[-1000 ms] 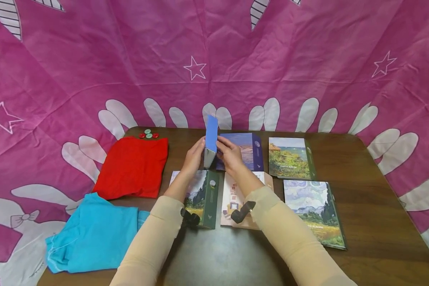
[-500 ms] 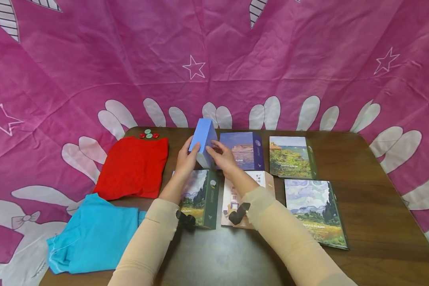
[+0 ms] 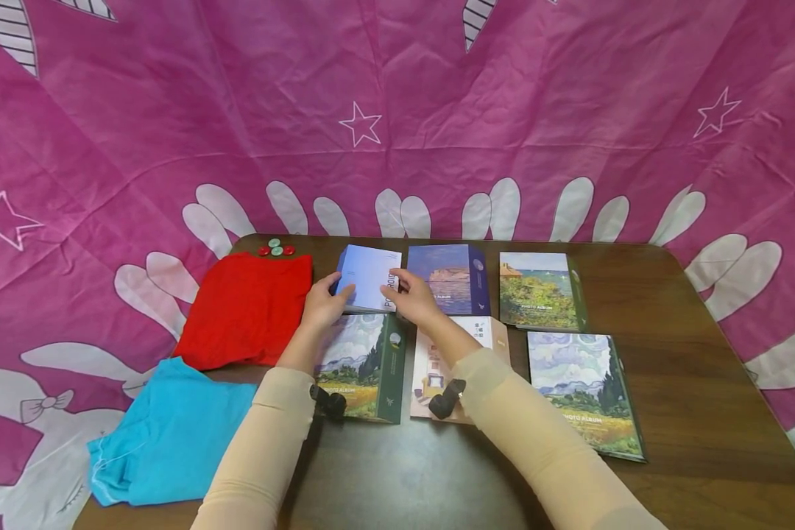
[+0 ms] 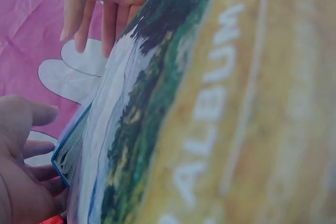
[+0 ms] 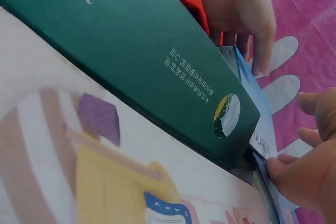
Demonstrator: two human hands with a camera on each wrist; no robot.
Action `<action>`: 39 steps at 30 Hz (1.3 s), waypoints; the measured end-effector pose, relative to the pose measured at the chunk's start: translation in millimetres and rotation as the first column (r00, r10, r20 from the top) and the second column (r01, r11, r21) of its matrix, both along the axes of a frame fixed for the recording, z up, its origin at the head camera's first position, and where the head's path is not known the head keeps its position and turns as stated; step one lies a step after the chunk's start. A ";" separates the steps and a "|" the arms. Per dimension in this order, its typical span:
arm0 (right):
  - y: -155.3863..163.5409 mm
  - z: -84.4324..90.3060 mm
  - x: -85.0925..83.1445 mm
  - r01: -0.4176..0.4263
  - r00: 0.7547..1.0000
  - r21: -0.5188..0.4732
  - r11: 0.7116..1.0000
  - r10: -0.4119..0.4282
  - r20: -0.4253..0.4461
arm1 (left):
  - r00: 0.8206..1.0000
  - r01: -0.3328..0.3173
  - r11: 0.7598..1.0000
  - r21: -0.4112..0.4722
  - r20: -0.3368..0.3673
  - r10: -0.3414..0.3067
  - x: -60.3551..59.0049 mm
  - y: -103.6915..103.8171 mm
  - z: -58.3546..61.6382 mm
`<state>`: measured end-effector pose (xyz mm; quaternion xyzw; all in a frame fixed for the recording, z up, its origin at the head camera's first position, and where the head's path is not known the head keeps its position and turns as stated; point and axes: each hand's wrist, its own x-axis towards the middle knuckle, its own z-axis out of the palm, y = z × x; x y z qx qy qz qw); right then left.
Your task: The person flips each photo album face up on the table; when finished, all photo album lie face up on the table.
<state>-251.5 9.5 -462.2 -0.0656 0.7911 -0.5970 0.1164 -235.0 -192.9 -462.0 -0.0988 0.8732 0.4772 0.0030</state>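
Note:
A light-blue photo album (image 3: 369, 271) lies cover up in the back row, dark lettering along its right side. My left hand (image 3: 324, 300) is at its left side; in the left wrist view the fingers reach the album's page edges (image 4: 73, 153) while the thumb stands off the cover. At the opposite side is my right hand (image 3: 416, 296), its fingers loosely bent; in the right wrist view one fingertip meets an album edge and the other fingers are lifted. Just in front lies a green-spined landscape album (image 3: 392, 368). A purple seascape album (image 3: 447, 276) sits right of the blue one.
A pink album (image 3: 467, 331) lies under my right forearm. Two more painted albums, one with a seaside garden (image 3: 536, 291) and one with a cloudy field (image 3: 579, 383), lie at right. Folded red cloth (image 3: 245, 309), turquoise cloth (image 3: 172, 434) and several buttons (image 3: 276, 251) are at left.
The blue album was upright on edge between both hands, then tilted and came down cover up. My left hand moved left and down; both thumbs have loosened from it.

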 end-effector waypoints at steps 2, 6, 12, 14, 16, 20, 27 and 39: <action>2.1 -0.8 0.3 0.013 1.000 -0.010 1.000 -0.012 0.006 | 1.000 0.012 1.000 -0.011 0.002 -0.012 0.4 0.0 -0.7; 6.8 -1.7 0.7 0.032 0.999 -0.046 0.998 -0.031 0.018 | 1.000 0.023 1.000 -0.014 -0.010 -0.023 1.1 1.4 -0.5; 15.4 -2.3 -0.2 0.051 0.999 -0.083 0.995 -0.051 0.002 | 0.993 0.053 0.997 -0.049 -0.106 -0.058 -0.5 9.6 2.5; 20.0 -2.4 0.1 0.056 0.998 -0.080 0.995 -0.057 -0.009 | 0.986 0.082 0.994 -0.068 -0.139 -0.091 0.0 16.9 5.1; 25.2 -2.2 1.0 0.062 0.998 -0.078 0.995 -0.064 -0.019 | 0.981 0.114 0.991 -0.072 -0.152 -0.124 1.6 26.3 7.6; 37.1 -0.1 2.6 0.078 0.996 -0.067 0.995 -0.081 -0.037 | 0.969 0.190 0.982 -0.017 -0.159 -0.190 4.5 46.4 9.2; 66.4 12.9 2.3 0.118 0.993 -0.098 0.988 -0.121 -0.018 | 0.959 0.255 0.963 0.085 -0.149 -0.241 5.1 73.0 8.9; 128.4 17.3 -4.0 0.239 0.971 -0.085 0.967 -0.236 0.046 | 0.942 0.326 0.945 -0.007 -0.079 -0.325 2.6 114.5 8.3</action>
